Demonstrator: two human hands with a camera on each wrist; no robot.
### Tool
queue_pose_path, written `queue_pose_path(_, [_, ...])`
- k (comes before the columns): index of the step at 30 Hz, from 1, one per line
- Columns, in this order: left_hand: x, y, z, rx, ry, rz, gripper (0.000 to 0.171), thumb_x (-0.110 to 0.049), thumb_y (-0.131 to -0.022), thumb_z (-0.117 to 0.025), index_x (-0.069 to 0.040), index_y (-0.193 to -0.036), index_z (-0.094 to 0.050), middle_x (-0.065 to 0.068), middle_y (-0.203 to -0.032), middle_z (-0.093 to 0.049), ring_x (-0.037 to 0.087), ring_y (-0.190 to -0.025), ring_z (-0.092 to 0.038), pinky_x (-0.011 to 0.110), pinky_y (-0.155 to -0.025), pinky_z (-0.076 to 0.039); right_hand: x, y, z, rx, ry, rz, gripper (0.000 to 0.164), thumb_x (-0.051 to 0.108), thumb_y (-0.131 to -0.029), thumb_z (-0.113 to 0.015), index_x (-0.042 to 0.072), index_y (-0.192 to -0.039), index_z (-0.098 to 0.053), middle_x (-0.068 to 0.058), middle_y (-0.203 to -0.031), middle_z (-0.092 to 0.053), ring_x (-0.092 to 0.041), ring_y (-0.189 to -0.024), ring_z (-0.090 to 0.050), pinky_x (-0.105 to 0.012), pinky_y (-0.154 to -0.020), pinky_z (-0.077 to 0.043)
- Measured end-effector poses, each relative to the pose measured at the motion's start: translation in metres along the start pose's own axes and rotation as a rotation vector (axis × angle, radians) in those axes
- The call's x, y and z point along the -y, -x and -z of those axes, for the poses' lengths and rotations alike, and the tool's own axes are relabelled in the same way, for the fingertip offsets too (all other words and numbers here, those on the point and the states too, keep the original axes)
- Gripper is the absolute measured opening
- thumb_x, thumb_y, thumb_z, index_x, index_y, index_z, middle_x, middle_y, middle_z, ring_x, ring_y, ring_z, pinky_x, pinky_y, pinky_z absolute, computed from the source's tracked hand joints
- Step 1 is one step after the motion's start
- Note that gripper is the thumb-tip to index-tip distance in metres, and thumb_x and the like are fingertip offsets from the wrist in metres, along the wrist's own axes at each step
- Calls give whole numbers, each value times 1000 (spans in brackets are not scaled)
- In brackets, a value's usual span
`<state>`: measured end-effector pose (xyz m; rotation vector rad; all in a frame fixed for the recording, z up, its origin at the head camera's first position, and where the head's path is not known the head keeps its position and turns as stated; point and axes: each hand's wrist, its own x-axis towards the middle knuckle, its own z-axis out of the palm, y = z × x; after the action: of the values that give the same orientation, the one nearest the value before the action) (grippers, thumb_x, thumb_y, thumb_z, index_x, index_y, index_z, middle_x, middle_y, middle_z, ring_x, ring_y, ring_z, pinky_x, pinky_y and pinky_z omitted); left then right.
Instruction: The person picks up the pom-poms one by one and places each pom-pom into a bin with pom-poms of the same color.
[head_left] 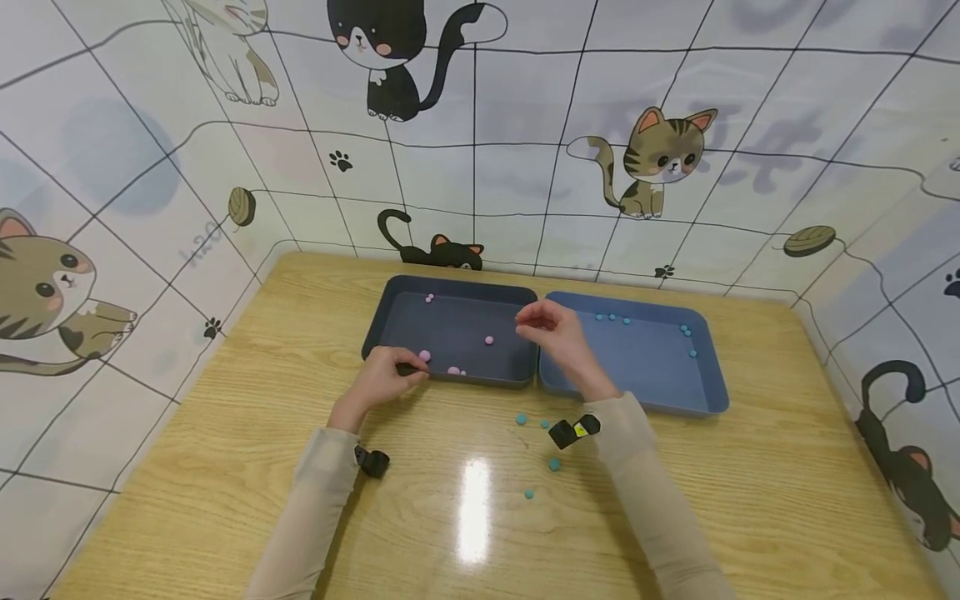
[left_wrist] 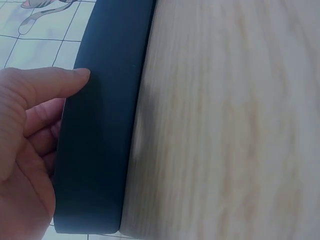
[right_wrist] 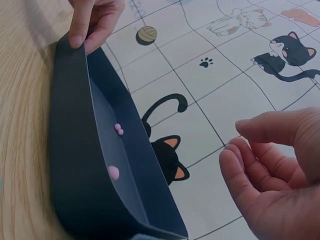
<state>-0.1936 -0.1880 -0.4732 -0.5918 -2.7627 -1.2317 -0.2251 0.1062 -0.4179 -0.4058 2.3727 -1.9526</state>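
- Left hand (head_left: 377,379): thumb and fingers pinch the rim of the dark tray (head_left: 465,315) near its close left corner, apparently steadying it.
- Right hand (head_left: 555,329): raised over the dark tray's right end, fingers loosely curved, thumb slightly apart from the fingertips — nothing visible between them.
- Pink balls (head_left: 489,340): scattered inside the dark tray.
- Teal balls (head_left: 627,321): several lie in the blue tray (head_left: 645,362); four loose ones (head_left: 554,464) rest on the table (head_left: 225,433) before the trays.
- Step in hand, as I judge it: sorting by colour, pink seemingly finished, teal partway.
- Next move calls for: lowering the right hand to a loose ball, pinching lightly — it could roll — and carrying it to the blue tray.
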Motion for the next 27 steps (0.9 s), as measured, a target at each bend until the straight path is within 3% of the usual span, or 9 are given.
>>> queue_pose_path(9, [1,2,-3,-94,50,-152,8,0,-75,-75,-5,-81,-73,6,-82,-70,21,-79,-65,40,-76,-52,-3,15,25,-5,49,21,16,-2,-85,-65,-8,-99,-61,-18,-100,-60,-9,-86,-58,-24,-75,-48])
queue_pose_path(17, [-9,0,-7,-132,95,-194,8,3,-75,-74,0,-83,-73,7,-83,-70,24,-81,-65,40,-77,-52,9,35,43,-18,122,15,15,-2,-86,-64,-10,-98,-61,-23,-99,-61,-11,-84,-57,-19,-72,-47])
queue_pose_path(23, [-18,-1,-16,-226,136,-277,9,5,-75,-73,0,-83,-73,8,-82,-70,23,-77,-66,43,-70,-53,-9,44,62,-23,182,33,16,7,-87,-66,-4,-98,-63,-13,-94,-63,-6,-82,-58,-21,-71,-47])
queue_pose_path(27, [-29,-2,-21,-252,200,-334,13,10,-72,-73,2,-82,-72,11,-82,-70,27,-77,-66,47,-68,-53,-13,52,75,-27,220,56,18,10,-87,-66,-4,-99,-64,-10,-93,-64,-5,-82,-58,-20,-71,-47])
